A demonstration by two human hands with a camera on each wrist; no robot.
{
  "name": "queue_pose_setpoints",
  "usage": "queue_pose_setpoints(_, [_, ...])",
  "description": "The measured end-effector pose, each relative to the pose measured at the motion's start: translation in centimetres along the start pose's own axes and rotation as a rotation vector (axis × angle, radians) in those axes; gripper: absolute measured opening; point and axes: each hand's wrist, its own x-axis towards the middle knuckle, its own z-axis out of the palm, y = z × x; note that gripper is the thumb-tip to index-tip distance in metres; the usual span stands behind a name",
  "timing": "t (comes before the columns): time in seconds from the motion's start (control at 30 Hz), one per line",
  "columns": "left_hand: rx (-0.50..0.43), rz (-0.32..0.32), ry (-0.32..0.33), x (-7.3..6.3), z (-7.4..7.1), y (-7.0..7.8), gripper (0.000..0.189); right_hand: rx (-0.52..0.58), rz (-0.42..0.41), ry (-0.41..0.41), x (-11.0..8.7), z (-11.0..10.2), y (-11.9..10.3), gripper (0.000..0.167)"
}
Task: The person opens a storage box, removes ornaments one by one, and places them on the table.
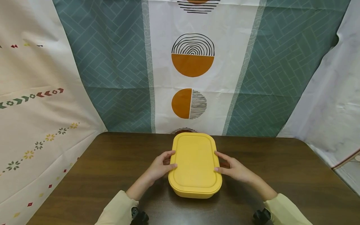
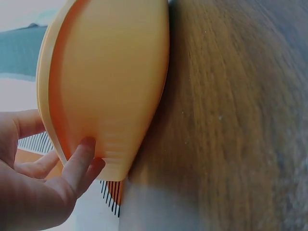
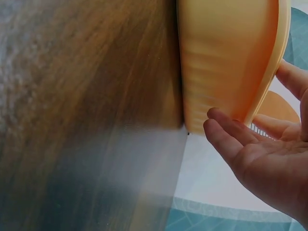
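Observation:
A yellow rectangular food container (image 1: 194,162) with its lid on sits on the brown table, long sides toward the two hands. My left hand (image 1: 159,167) grips its left side, with thumb and a finger at the lid's edge. In the left wrist view, other fingers (image 2: 79,161) of that hand lie against the side wall below the rim. On the opposite side my right hand (image 1: 234,168) grips the rim in much the same way. The right wrist view has its fingers (image 3: 226,127) under the rim by the wall. What the container holds is hidden.
The dark wooden table (image 1: 112,175) runs back to a hanging patterned cloth (image 1: 192,81) just behind the container. A cream cloth (image 1: 42,125) hangs on the left and a white one (image 1: 332,103) on the right. Each wrist carries a black device.

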Motion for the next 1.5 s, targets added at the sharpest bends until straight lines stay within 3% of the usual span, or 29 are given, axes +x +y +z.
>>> queue_pose_setpoints(0.4, [-0.060, 0.007, -0.001, -0.1, 0.2, -0.1, 0.052, -0.033, 0.003, -0.016, 0.3, -0.4, -0.2, 0.073])
queue_pose_setpoints(0.63, [0.066, 0.049, 0.020, -0.2, 0.4, -0.1, 0.052, -0.108, -0.033, -0.013, 0.4, -0.3, -0.4, 0.072])
queue_pose_setpoints(0.83, [0.122, 0.088, 0.022, -0.4, 0.4, 0.0, 0.052, -0.182, -0.051, 0.036, 0.5, 0.0, -0.8, 0.069])
queue_pose_setpoints(1.1, [0.214, 0.146, 0.095, -0.5, 0.5, -0.1, 0.048, -0.229, -0.041, 0.100, 0.4, 0.2, -1.4, 0.067])
queue_pose_setpoints(1.23, [0.178, 0.153, 0.121, -0.6, 0.5, -0.2, 0.047, -0.224, -0.047, 0.120, 0.4, 0.2, -1.8, 0.066])
queue_pose_setpoints(1.4, [0.117, 0.108, 0.162, -0.7, 0.3, 0.1, 0.048, -0.170, -0.070, 0.130, 0.2, 0.2, -2.6, 0.064])
queue_pose_setpoints(1.5, [0.107, 0.084, 0.174, -1.4, 0.3, 1.1, 0.048, -0.139, -0.087, 0.135, 0.1, 0.2, -2.9, 0.063])
